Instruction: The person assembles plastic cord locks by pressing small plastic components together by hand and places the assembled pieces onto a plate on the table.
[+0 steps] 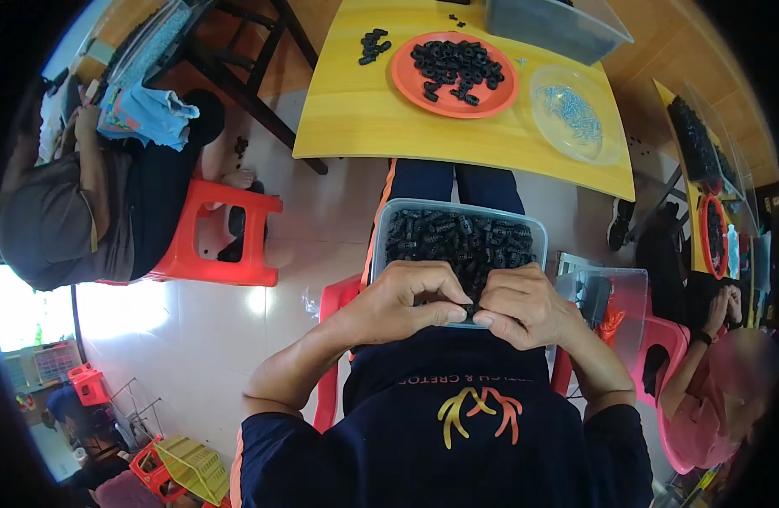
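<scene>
Over the near edge of a clear plastic box (383, 245) on my lap, my two hands meet, fingertips close together. My left hand (411, 295) pinches with thumb and forefinger at a small black plastic part (469, 311), mostly hidden by the fingers. My right hand (525, 306) is closed, its thumb and curled fingers at the other side of the same part. Many ridged black plastic parts (432, 240) fill the box below.
On the yellow table (347, 118) ahead stand a red plate (406, 89) of black pieces, a clear bowl (542, 135) of small metal pins, and a large clear bin (559, 38). People sit at left (51, 220) and right (703, 398), near red stools (212, 245).
</scene>
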The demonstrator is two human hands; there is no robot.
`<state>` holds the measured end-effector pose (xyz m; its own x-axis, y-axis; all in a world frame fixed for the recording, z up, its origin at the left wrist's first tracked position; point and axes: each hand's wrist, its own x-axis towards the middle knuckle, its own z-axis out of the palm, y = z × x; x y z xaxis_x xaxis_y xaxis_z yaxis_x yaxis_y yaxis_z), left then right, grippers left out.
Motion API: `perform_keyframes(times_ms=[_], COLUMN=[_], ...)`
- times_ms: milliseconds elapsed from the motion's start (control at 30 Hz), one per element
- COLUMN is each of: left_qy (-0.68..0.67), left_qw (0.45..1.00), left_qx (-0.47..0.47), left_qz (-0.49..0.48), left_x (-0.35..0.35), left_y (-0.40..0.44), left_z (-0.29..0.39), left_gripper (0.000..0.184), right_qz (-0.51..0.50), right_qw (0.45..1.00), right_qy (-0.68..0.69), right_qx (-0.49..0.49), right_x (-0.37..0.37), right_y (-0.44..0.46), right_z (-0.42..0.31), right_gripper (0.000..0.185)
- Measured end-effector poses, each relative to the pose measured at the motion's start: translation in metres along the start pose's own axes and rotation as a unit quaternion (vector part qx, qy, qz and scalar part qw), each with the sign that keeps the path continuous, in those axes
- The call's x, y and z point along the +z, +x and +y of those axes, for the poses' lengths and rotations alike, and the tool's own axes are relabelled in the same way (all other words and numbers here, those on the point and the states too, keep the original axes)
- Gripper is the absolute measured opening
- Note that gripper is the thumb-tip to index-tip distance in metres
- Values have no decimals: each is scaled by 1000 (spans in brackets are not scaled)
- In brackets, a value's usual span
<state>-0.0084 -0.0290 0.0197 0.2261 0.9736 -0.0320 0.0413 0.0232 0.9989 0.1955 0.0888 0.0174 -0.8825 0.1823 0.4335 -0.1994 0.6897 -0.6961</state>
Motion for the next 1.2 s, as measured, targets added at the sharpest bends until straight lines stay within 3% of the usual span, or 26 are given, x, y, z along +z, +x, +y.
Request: perform_keyframes(times_ms=[267,400,533,600,667,700,733,767,900,933,967,1067,1200], left_qy=[-148,-135,-130,-106,57,43,111,179,307,331,347,423,414], left_qw=[983,988,988,989,983,979,967,949,899,888,864,814,807], left_qx=[-111,-79,-73,-60,-1,-27,0,27,14,14,-58,-29,-55], left_qz=[2,7,49,88,173,200,229,256,311,320,360,398,418], left_x=[-26,-29,-36,-49,-75,-99,-124,-146,-221,-208,-193,-203,-199], left_y=[30,39,41,45,56,62,70,78,110,112,116,133,151], left_z=[14,8,4,3,-6,-20,-34,-44,-76,-56,-36,-39,-30], left_gripper=[13,14,15,16,21,24,25,26,27,26,27,27,30], right_qz=[86,112,120,105,100,104,108,103,94,93,90,87,51], right_qw=[989,952,942,968,972,968,962,949,942,940,939,944,934], right_qy=[70,212,208,81,-26,-70,-115,-142,-229,-240,-250,-254,-284], right_qx=[102,192,234,213,211,218,224,263,228,223,218,192,210], right_x=[-1,-2,-6,-6,-8,-9,-10,-12,-7,-5,-3,8,26], right_y=[10,2,-3,-6,-9,-10,-10,-9,-12,-12,-11,-7,1], right_z=[9,14,19,27,34,37,38,34,39,40,41,46,54], right_gripper=[24,29,27,23,20,19,17,14,12,12,12,12,17])
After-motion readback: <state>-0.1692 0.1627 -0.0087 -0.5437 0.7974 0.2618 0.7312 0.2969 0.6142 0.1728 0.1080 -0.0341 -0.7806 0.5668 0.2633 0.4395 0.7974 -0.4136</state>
